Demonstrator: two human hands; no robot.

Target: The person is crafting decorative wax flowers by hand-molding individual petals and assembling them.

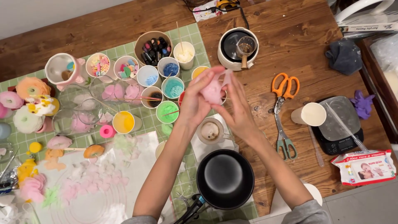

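We hold a pale pink wax petal point(213, 89) between left hand point(194, 99) and right hand point(238, 108), fingers closed on it above the small cups point(168, 111). Looks thin, soft, fragile: grip edges lightly.

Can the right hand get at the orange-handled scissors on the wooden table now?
Probably not at once: the right hand and left hand together hold a soft pink piece. The orange-handled scissors lie uncovered just beside it, so once freed, likely yes.
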